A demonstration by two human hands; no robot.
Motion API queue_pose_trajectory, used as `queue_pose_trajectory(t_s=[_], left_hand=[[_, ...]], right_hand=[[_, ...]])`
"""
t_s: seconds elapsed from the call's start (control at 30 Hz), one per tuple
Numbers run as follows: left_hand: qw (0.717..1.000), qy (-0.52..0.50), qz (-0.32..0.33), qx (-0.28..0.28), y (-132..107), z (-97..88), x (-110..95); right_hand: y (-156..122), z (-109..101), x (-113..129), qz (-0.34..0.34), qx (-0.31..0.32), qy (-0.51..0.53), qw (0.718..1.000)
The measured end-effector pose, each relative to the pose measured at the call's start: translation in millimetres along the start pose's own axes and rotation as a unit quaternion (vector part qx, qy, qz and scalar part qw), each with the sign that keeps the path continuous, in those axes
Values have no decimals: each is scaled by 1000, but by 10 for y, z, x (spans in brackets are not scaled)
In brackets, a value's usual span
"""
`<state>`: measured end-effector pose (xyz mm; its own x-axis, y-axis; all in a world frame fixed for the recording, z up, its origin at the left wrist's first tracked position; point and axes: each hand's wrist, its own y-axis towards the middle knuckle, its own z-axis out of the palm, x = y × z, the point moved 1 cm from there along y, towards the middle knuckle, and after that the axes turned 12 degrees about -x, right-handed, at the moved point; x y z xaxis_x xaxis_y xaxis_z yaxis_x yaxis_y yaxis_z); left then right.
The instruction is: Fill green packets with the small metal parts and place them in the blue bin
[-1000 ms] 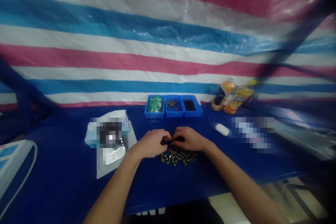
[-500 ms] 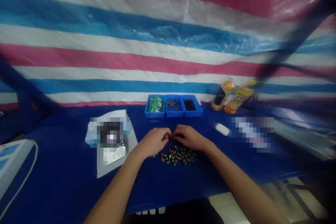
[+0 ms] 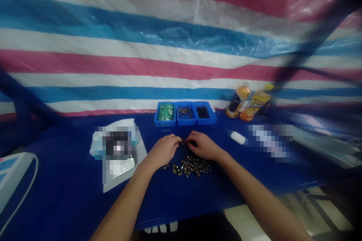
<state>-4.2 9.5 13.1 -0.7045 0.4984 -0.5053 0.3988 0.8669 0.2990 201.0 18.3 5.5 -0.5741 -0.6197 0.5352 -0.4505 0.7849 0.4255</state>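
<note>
left hand [image 3: 163,151] and right hand [image 3: 205,146] meet at lower centre of frame, fingers [image 3: 178,140] pinched together on a tiny dark part [image 3: 187,143]: light, stiff, likely slippery, grip by its edges. small metal fasteners [image 3: 190,167] lie just below.

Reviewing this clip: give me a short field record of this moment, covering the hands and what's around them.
Left hand: left hand, fingertips against a small dark part
Right hand: right hand, fingertips at the same part; which hand grips it is unclear
Below hands: pile of metal parts on the blue table
Far edge: three blue bins, leftmost with green packets
Right side: two bottles, white bar
</note>
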Motion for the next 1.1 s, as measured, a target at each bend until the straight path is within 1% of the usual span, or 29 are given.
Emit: queue_pose_trajectory(t_s=[0.13,0.23,0.4,0.6,0.77,0.83,0.9,0.93,0.97,1.03,1.1], left_hand=[[999,-23,-18,-36,18,-26,-34],[994,-76,-45,-58,37,-48,-74],[984,-148,-80,-58,52,-74,-133],[978,-176,-94,-54,56,-93,-161],[978,-176,-100,-49,61,-89,-203],[975,-179,-110,-75,69,-85,-203],[969,-180,-122,-118,78,-86,-183],[966,-179,-125,-136,83,-87,-169],[965,-178,-126,-146,86,-89,-155],[965,-176,-123,-151,92,-90,-132],[967,-174,-119,-147,96,-89,-123]], right_hand=[[5,-46,30,-8,-21,42,999],[20,-70,48,-8,-44,69,997],[33,-78,57,-15,-74,84,994],[32,-105,97,-1,-67,68,995],[33,-136,131,19,-44,56,997],[28,-150,107,38,-27,56,997],[25,-176,52,61,-22,56,996],[26,-195,16,75,-33,57,995],[29,-220,-26,92,-61,59,992],[35,-282,-111,137,-163,66,975],[33,-342,-179,178,-268,69,944]])
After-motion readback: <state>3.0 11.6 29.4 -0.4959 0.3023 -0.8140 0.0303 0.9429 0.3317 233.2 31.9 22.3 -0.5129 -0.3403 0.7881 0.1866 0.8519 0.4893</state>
